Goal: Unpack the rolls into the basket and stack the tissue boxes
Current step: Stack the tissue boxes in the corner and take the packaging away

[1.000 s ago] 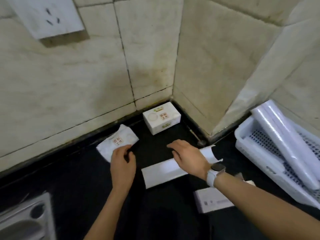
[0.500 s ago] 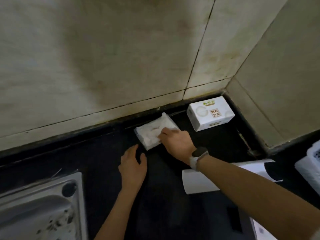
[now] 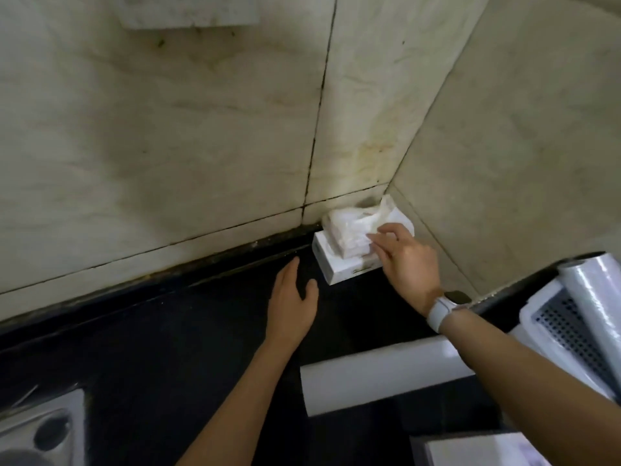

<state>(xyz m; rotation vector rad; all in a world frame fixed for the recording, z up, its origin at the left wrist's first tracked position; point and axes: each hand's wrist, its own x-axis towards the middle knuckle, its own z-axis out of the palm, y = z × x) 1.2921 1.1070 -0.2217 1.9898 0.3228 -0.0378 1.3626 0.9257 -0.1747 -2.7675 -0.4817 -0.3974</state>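
- Head view: my right hand (image 3: 405, 264) pinches the soft tissue pack (image 3: 353, 230), resting atop the tissue box (image 3: 339, 267) in the counter's (image 3: 168, 331) back corner.
- My left hand (image 3: 292, 307) lies flat, fingers loose, just beside the box.
- Rolls (image 3: 591, 297) lie in the basket (image 3: 537, 314) at the right edge.

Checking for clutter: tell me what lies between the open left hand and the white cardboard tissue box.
Nothing: in the head view only bare black countertop separates left hand from box.

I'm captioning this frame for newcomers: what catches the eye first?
The right hand sets a soft tissue pack on a tissue box in the tiled corner. The left hand rests flat on the black counter. A white roll lies nearer.
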